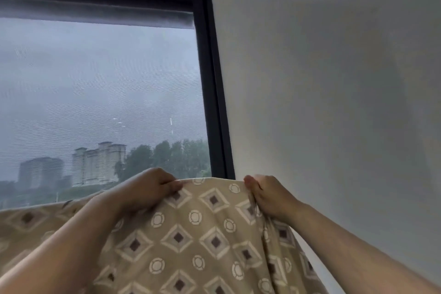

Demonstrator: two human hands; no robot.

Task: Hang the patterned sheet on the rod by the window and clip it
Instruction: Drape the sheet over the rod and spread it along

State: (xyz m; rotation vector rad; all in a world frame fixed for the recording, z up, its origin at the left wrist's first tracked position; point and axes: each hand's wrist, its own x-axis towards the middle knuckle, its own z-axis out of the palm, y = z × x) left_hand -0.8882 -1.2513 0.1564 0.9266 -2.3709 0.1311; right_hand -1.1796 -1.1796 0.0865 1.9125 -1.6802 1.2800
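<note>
Both arms raised, left hand [145,188] and right hand [269,196] clenched

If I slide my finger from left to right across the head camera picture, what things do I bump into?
Grey rainy window glass → left hand gripping the beige diamond-patterned sheet → black window frame → right hand gripping the sheet's top edge → plain white wall.

1. The patterned sheet [191,234] runs off the bottom and left edges below the hands, so its full extent cannot be told.
2. Whatever lies under its top edge between the hands is covered by the fabric.
3. The left hand [145,188] shows only its back; its fingertips are buried in the cloth.
4. Both forearms are cut off by the bottom edge.
5. Above the hands, the window [95,90] continues past the left edge; the buildings [95,164] beyond are hazy.
</note>
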